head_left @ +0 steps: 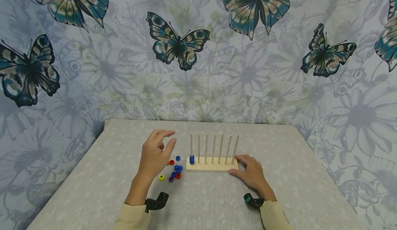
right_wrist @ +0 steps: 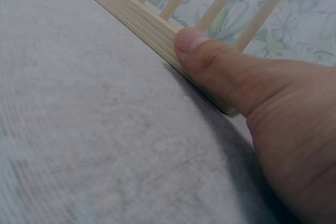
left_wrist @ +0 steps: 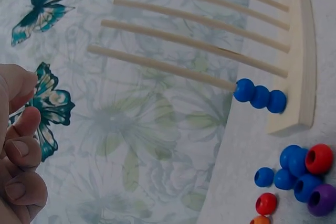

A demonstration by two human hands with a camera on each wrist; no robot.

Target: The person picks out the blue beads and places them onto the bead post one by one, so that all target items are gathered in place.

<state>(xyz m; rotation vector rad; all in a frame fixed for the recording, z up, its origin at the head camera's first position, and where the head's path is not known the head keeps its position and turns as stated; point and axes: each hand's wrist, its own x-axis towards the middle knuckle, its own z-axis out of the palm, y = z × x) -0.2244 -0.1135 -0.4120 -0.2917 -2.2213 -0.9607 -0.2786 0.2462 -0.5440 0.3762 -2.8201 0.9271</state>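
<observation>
A wooden base (head_left: 212,166) with several upright pegs stands mid-table. Three blue beads (left_wrist: 260,96) sit stacked on its leftmost peg (head_left: 191,145). My left hand (head_left: 158,150) hovers above the table left of the pegs, fingers loosely spread, holding nothing. Under and beside it lie several loose beads (head_left: 175,169): blue, red, purple, orange and one yellow (head_left: 161,177). My right hand (head_left: 250,172) rests flat on the table at the base's right end, its thumb (right_wrist: 202,51) pressing against the wooden edge (right_wrist: 137,17).
The grey patterned table (head_left: 93,188) meets a butterfly-print cloth backdrop (head_left: 176,45) at its far edge. Wrist cameras (head_left: 156,202) sit on both forearms near the front edge.
</observation>
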